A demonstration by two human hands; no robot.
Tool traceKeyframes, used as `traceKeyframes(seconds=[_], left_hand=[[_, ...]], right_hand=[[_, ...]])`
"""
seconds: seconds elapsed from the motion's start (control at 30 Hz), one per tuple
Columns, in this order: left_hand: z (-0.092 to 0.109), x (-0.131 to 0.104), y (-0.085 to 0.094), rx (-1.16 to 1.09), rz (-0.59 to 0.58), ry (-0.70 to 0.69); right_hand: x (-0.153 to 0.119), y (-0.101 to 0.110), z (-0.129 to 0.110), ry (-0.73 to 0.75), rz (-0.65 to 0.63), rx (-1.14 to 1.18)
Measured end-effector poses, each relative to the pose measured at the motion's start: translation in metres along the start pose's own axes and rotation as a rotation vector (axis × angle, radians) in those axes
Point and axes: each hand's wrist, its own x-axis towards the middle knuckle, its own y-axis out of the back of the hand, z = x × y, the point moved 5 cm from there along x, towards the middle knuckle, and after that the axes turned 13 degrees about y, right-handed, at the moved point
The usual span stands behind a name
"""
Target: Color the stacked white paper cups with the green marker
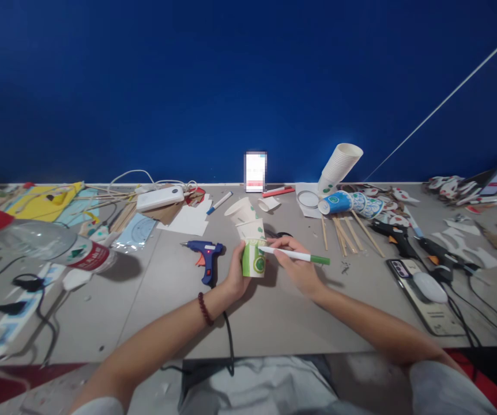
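My left hand point(235, 275) is wrapped round a paper cup point(255, 260) with green colouring and a green round logo, holding it upright over the table. In my right hand point(296, 268) is a white marker point(294, 254) with a green end, its tip at the upper right side of the cup. Just behind stand or lie pale paper cups point(238, 211), partly hidden by the held one. A blue glue gun point(206, 256) lies left of my left hand.
A water bottle point(67, 245) and a power strip point(23, 311) are at left. Behind stand a phone point(255, 172) and a tilted cup stack point(339, 167). Wooden sticks point(344, 235), black glue guns point(398, 237) and a phone point(424, 300) with a white mouse-like object lie right.
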Motion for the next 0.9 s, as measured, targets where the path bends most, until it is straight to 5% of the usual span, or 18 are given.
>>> traceKeyframes(seconds=[0.9], left_hand=[[-0.0003,0.0018,-0.0002,-0.001,-0.010,-0.024]], right_hand=[[0.0014,0.0014,-0.0024,0.014,0.011,-0.035]])
